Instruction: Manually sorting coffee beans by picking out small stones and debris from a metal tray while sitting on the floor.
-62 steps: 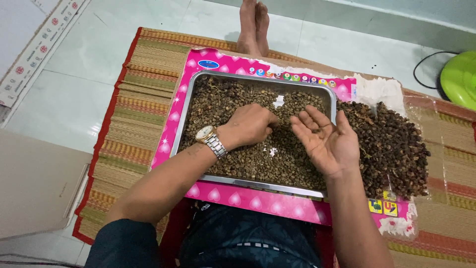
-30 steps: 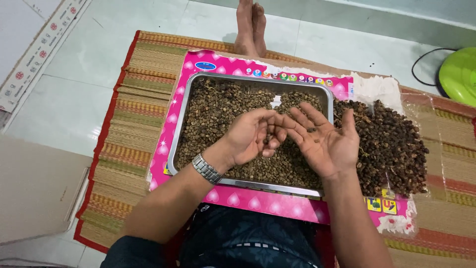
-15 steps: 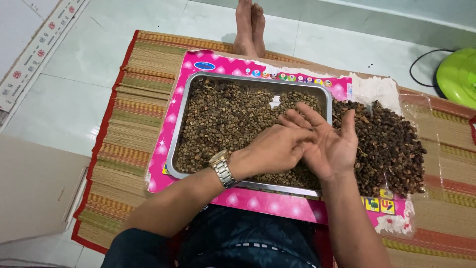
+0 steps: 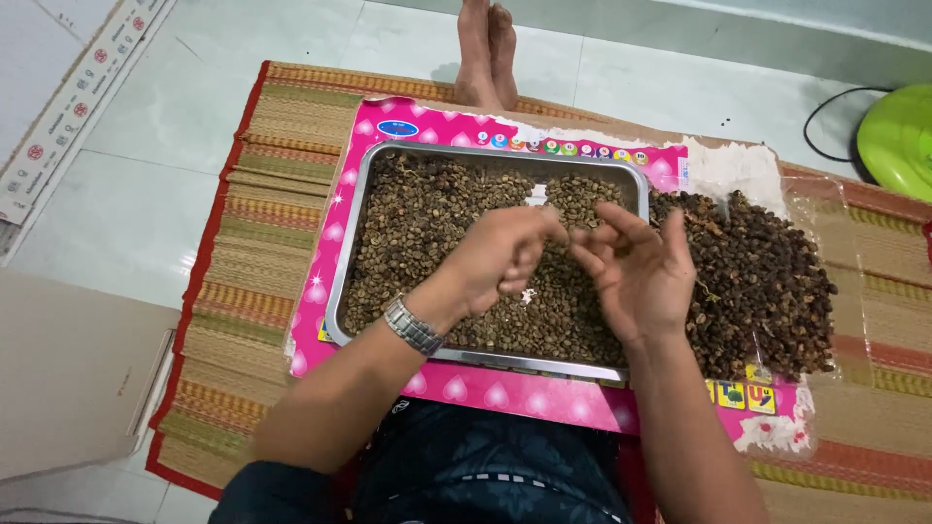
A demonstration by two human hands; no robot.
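Observation:
A metal tray full of brownish-green beans rests on a pink board across my lap. Both hands hover above the tray's right half. My left hand, with a metal watch on its wrist, has its fingertips bunched together and touching the fingers of my right hand. Whether a bean sits in that pinch is hidden. The right hand is turned palm-left with its fingers apart and slightly curled. A heap of dark dried berries lies just right of the tray on clear plastic.
A woven striped mat lies under the board on a pale tiled floor. Two bare feet rest beyond the far edge. A lime-green object with a black cable is at the far right. A cardboard box stands at the left.
My left hand slid off the right palm and rose, its fingertips now bunched. The right hand turned from flat and palm-up to tilted, with its fingers curling.

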